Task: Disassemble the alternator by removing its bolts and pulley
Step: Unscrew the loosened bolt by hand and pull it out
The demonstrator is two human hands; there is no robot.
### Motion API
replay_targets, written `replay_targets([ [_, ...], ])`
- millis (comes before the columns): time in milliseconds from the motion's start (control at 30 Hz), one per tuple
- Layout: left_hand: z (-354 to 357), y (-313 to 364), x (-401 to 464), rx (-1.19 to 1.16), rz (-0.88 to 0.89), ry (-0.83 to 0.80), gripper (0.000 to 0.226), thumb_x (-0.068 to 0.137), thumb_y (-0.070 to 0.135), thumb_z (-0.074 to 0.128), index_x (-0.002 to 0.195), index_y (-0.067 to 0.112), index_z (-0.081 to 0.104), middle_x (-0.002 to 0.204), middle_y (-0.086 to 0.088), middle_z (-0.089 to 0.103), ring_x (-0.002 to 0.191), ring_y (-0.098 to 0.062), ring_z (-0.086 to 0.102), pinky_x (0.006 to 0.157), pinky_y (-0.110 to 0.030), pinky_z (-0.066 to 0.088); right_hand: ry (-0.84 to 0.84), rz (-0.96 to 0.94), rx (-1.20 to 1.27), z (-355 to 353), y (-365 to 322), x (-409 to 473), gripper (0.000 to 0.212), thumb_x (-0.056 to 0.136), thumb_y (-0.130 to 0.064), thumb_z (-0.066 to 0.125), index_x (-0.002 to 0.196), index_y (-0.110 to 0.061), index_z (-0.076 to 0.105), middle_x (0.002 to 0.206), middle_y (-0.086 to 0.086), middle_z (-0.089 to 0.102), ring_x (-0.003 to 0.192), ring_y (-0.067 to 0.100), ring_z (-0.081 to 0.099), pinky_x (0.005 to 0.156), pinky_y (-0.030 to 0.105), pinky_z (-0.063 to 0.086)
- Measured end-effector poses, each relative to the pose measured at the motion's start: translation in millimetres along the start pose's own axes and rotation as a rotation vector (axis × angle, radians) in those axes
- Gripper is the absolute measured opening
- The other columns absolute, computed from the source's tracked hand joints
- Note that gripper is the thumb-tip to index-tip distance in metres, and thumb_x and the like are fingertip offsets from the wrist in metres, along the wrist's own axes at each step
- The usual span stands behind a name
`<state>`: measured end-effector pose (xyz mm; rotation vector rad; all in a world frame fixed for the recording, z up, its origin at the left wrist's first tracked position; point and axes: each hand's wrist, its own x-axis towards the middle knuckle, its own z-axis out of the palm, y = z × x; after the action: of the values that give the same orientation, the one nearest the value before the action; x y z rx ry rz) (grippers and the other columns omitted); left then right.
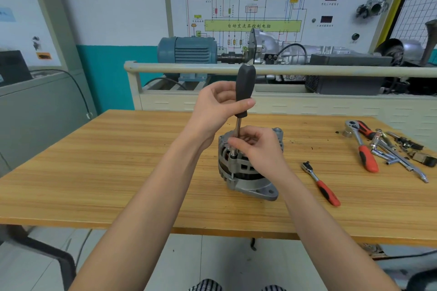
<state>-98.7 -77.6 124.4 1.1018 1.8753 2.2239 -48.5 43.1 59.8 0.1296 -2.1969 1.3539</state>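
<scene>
Left hand (216, 104) grasping upright nut driver (244, 92) handle; right hand (256, 146) fingers pinching its shaft atop alternator (246, 172) on worktop (118, 172).

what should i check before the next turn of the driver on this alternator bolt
1. Left hand grips the black driver handle: ok.
2. Right hand steadies the shaft low down: ok.
3. Driver upright over the bolt: ok.
4. Socket fully seated on the bolt head: cannot tell, fingers partly hide it.
5. Alternator resting flat on the table: ok.
6. Small ratchet lies apart from the alternator: ok.
</scene>
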Motion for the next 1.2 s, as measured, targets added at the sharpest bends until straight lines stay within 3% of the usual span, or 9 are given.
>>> replay_targets([
  [100, -8, 0, 0, -0.071, -0.038, -0.160, 0.023, 0.090, -0.001, 0.059, 0.111, 0.008, 0.064, 0.102, -0.007, 0.073, 0.094, -0.019, 0.068, 0.086, -0.030, 0.053, -0.043, -0.011, -0.047, -3, -1, 0, 0.022, 0.091, -0.014, 0.063, 0.074, -0.025, 0.071, 0.078, 0.000, 0.072, 0.081, 0.019, 0.065, 0.084, 0.044, 0.051],
  [200, -12, -1, 0, -0.084, -0.024, -0.119, 0.024, 0.086, -0.005, 0.063, 0.108, 0.006, 0.066, 0.099, -0.009, 0.074, 0.093, -0.022, 0.070, 0.083, -0.030, 0.054, -0.094, 0.003, -0.036, -5, -2, 0, 0.017, 0.093, -0.015, 0.060, 0.084, -0.023, 0.071, 0.085, 0.000, 0.073, 0.089, 0.019, 0.066, 0.090, 0.045, 0.050],
  [267, -11, -2, 1, -0.063, -0.017, 0.013, 0.029, 0.075, -0.005, 0.074, 0.101, 0.006, 0.068, 0.093, -0.009, 0.075, 0.088, -0.023, 0.071, 0.079, -0.032, 0.056, -0.104, 0.013, -0.011, -4, -2, 1, 0.004, 0.089, -0.019, 0.067, 0.091, -0.023, 0.068, 0.087, 0.000, 0.071, 0.087, 0.016, 0.065, 0.087, 0.038, 0.052],
  [333, -9, -3, 3, -0.036, -0.008, 0.099, 0.033, 0.067, -0.003, 0.081, 0.095, 0.006, 0.066, 0.089, -0.010, 0.074, 0.084, -0.023, 0.070, 0.079, -0.038, 0.057, -0.077, 0.004, -0.024, -3, -1, 1, 0.015, 0.080, -0.024, 0.077, 0.088, -0.018, 0.067, 0.080, 0.000, 0.066, 0.076, 0.010, 0.060, 0.074, 0.025, 0.051],
  [433, -7, -2, 3, -0.017, 0.003, 0.057, 0.031, 0.070, -0.003, 0.079, 0.096, 0.009, 0.065, 0.087, -0.004, 0.073, 0.083, -0.018, 0.069, 0.077, -0.034, 0.057, -0.040, -0.019, -0.044, -1, -1, 1, 0.016, 0.078, -0.020, 0.078, 0.073, -0.028, 0.066, 0.071, -0.010, 0.065, 0.067, 0.001, 0.058, 0.066, 0.013, 0.045],
  [600, -9, -1, -1, -0.032, -0.073, -0.166, 0.026, 0.088, -0.005, 0.060, 0.114, 0.001, 0.063, 0.102, -0.011, 0.072, 0.100, -0.025, 0.068, 0.094, -0.033, 0.053, -0.078, -0.027, -0.060, -3, 1, 1, 0.016, 0.087, -0.008, 0.068, 0.090, -0.023, 0.071, 0.083, -0.009, 0.070, 0.083, 0.011, 0.065, 0.082, 0.027, 0.051],
  [833, 0, -3, 1, 0.068, -0.001, 0.047, 0.025, 0.067, -0.002, 0.082, 0.086, 0.007, 0.067, 0.073, 0.001, 0.074, 0.072, -0.011, 0.071, 0.064, -0.020, 0.053, -0.066, -0.014, -0.011, -4, -1, 0, 0.015, 0.074, -0.021, 0.082, 0.080, -0.024, 0.068, 0.073, -0.007, 0.068, 0.069, 0.000, 0.061, 0.069, 0.014, 0.049],
  [1033, -5, -2, 0, -0.039, -0.058, -0.188, 0.022, 0.092, 0.000, 0.057, 0.112, 0.005, 0.064, 0.104, -0.011, 0.073, 0.104, -0.027, 0.068, 0.094, -0.034, 0.053, -0.043, -0.053, -0.046, -4, 2, 0, 0.020, 0.082, -0.007, 0.072, 0.083, -0.027, 0.069, 0.077, -0.003, 0.071, 0.075, 0.010, 0.064, 0.078, 0.027, 0.053],
  [1200, -11, -3, -2, -0.101, -0.043, -0.053, 0.030, 0.076, 0.002, 0.070, 0.106, 0.003, 0.067, 0.093, -0.010, 0.074, 0.090, -0.022, 0.071, 0.081, -0.029, 0.056, -0.123, -0.044, 0.009, -8, 1, 1, 0.024, 0.086, -0.006, 0.069, 0.093, -0.029, 0.066, 0.088, -0.002, 0.072, 0.088, 0.013, 0.067, 0.085, 0.028, 0.053],
])
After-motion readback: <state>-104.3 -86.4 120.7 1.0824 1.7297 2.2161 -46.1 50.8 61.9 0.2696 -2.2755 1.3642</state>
